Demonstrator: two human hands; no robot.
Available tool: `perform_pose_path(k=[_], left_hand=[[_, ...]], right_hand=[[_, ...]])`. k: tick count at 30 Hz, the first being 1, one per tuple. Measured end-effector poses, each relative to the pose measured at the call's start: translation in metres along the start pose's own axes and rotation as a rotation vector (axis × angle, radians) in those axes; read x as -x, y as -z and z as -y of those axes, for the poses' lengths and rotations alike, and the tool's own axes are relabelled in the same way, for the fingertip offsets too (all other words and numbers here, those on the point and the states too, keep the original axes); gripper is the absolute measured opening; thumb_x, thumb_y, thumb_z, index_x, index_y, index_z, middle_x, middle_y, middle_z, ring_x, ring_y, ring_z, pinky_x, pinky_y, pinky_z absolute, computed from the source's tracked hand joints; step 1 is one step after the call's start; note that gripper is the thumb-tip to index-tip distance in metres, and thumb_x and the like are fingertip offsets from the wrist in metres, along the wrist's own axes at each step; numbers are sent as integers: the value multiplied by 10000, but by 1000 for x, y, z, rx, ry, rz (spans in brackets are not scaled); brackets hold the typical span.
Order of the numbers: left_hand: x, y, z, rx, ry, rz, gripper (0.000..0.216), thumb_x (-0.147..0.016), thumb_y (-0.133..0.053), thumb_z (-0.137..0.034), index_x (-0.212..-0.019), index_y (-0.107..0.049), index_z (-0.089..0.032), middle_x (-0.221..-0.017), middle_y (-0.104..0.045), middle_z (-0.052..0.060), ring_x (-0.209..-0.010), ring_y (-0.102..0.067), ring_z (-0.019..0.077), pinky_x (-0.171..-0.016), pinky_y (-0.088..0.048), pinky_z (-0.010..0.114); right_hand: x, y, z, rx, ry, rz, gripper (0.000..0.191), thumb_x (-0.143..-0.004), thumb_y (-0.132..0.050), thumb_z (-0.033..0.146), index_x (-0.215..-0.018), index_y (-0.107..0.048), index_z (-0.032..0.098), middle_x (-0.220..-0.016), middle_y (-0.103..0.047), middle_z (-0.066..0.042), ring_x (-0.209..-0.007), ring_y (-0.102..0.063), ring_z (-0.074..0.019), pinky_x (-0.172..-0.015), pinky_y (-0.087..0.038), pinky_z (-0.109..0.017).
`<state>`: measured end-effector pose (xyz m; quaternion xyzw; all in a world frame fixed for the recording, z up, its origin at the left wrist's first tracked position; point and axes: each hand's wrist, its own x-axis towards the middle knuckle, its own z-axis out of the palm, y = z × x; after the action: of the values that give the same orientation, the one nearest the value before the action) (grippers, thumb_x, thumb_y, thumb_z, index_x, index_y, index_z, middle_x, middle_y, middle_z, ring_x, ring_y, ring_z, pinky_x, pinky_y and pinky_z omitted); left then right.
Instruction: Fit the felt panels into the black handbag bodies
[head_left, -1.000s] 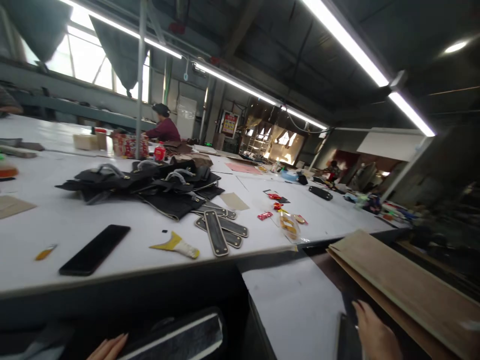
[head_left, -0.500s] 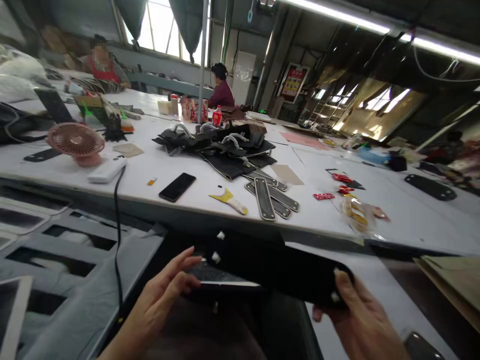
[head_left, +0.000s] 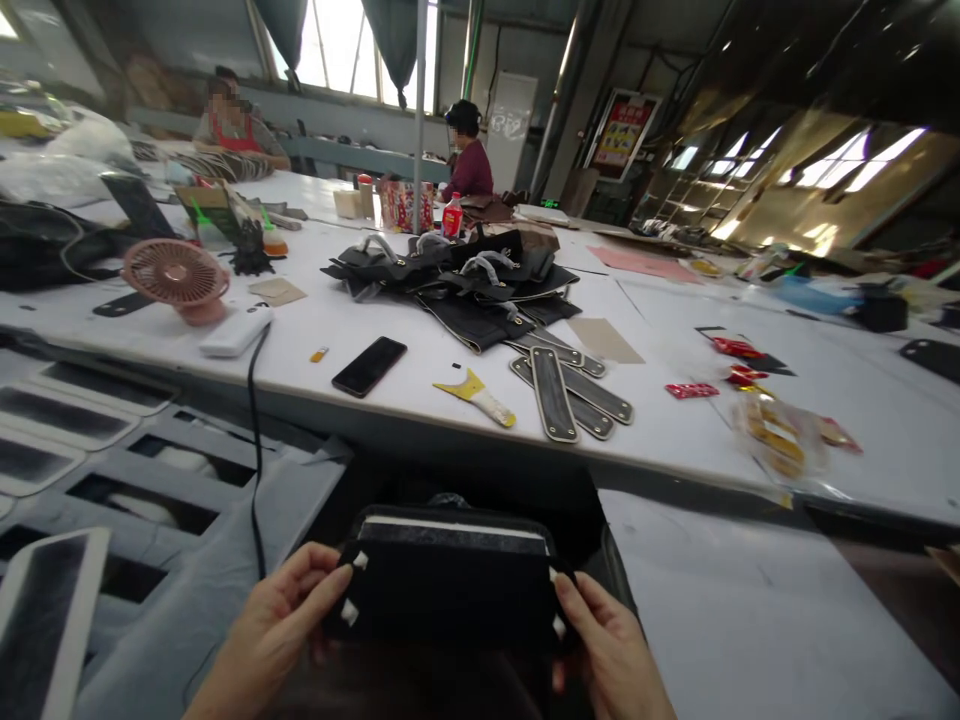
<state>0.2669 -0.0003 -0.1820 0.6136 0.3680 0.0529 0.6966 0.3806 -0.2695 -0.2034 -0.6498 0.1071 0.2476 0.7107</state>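
Observation:
Low in the head view, both my hands grip a black fabric bag panel (head_left: 450, 590) with a pale strip along its top edge. My left hand (head_left: 281, 610) pinches its left side near two small white tabs. My right hand (head_left: 607, 645) clasps its right side, fingers curled around the edge. The panel lies flat between them, just below the white worktable's (head_left: 420, 385) front edge.
On the table lie a heap of black bag parts (head_left: 457, 280), black padded strips (head_left: 559, 390), a phone (head_left: 370, 366), a yellow-handled scraper (head_left: 476, 395), a pink fan (head_left: 174, 275) with cable, and snack wrappers (head_left: 780, 435). Two people (head_left: 469, 155) sit at the far side. Dark trays (head_left: 67, 420) sit left.
The view has tilted down and left. My hands have come up together, and the long black piece is now folded shorter, held closer between them.

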Motion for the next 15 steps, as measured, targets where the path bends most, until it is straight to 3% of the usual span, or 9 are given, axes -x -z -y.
perform_pose_path(k=[6, 10, 15], left_hand=[[-22, 8, -17, -185, -53, 5, 481, -650, -720, -643, -664, -582, -182, -520, -504, -44, -463, -419, 99, -435, -341, 190], [-32, 7, -16, -192, -54, 38, 483, -673, -698, -648, -660, -576, -180, -606, -540, -19, -582, -463, 135, -513, -389, 208], [-45, 9, -4, -125, 24, 61, 467, -680, -728, -602, -679, -560, -167, -605, -526, -27, -585, -432, 120, -523, -357, 204]], right_hand=[[-18, 5, 13, 256, 48, -102, 561, -657, -740, 691, -668, -559, 160, -513, -425, 64, -405, -324, -33, -359, -214, -145], [-29, 5, 15, 238, 23, -103, 572, -598, -791, 666, -585, -531, 156, -504, -390, 61, -457, -266, -43, -392, -212, -170], [-34, 5, 9, 149, 10, -146, 556, -569, -826, 636, -587, -545, 156, -503, -371, 73, -441, -230, -32, -377, -161, -164]])
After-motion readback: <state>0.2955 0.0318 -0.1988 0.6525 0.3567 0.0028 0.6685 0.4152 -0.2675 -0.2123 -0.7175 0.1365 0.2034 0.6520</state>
